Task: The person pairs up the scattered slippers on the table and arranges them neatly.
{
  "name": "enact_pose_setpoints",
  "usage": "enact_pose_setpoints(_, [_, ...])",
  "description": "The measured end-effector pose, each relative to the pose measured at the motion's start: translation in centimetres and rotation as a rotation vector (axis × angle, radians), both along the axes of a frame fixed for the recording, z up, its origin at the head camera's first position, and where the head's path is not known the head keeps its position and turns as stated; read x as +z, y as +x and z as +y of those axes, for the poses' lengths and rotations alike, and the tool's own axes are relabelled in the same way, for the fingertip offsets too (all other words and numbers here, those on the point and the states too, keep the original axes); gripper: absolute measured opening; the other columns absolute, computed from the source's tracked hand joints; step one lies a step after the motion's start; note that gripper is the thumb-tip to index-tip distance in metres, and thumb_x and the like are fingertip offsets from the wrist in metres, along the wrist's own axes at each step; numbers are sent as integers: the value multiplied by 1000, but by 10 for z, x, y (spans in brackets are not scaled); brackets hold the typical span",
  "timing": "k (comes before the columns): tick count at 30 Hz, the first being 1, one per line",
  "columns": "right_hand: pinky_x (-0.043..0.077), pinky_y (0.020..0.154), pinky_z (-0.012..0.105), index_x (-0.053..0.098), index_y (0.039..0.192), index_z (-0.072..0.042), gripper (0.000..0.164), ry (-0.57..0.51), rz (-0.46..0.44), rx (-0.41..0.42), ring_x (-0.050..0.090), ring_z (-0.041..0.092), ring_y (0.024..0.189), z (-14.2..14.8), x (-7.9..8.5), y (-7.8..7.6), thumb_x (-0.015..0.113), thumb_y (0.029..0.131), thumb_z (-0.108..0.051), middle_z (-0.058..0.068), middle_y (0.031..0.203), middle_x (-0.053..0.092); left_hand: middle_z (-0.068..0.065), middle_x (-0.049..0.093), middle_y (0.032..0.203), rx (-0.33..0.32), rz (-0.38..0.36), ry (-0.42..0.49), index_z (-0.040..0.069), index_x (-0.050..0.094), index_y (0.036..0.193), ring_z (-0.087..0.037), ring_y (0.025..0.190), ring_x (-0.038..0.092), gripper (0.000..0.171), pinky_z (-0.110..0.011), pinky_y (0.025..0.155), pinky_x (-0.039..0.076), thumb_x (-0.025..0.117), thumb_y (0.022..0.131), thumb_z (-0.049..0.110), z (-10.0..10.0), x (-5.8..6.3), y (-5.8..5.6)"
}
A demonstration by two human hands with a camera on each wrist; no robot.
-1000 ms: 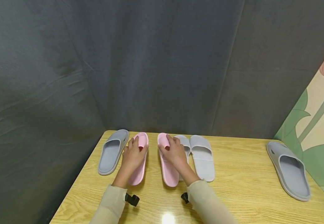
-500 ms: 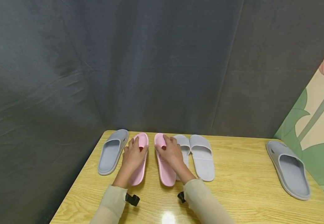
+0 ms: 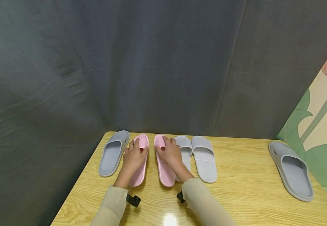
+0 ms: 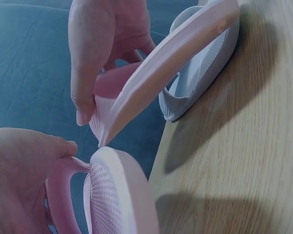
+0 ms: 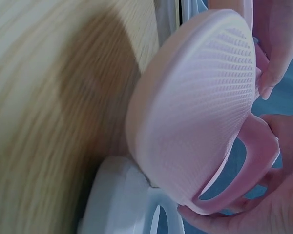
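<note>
Head view, I log: left hand [image 3: 133,158] pinching left pink slipper [image 3: 140,172]; right hand [image 3: 170,154] pinching right pink slipper [image 3: 165,171].

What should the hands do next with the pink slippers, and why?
Maybe the right hand should bring the right pink slipper it holds closer to the left pink slipper, which the left hand holds. The head view shows a gap between them, while the pale slippers lie close together.

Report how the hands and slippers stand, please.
Left hand gripping left pink slipper. Right hand gripping right pink slipper. Both apparently off table. Pale slippers close on right.
</note>
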State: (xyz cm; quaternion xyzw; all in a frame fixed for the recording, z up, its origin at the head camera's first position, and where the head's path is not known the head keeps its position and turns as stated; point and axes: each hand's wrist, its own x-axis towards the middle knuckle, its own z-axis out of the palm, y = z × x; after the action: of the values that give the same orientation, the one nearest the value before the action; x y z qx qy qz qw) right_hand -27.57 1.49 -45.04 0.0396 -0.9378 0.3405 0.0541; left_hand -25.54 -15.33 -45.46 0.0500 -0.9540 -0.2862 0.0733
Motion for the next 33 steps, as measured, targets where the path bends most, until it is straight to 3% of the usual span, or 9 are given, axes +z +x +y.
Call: enact_pose_setpoints(33, [45, 100, 57, 47, 152, -14, 69, -30, -84, -24, 51, 51, 124, -22, -2, -22, 65, 95, -49, 25, 149, 44, -29, 30, 158, 10, -51, 21, 2, 31, 157, -58, 136, 35, 73, -70, 107, 31, 51, 102, 47, -7, -10, -19])
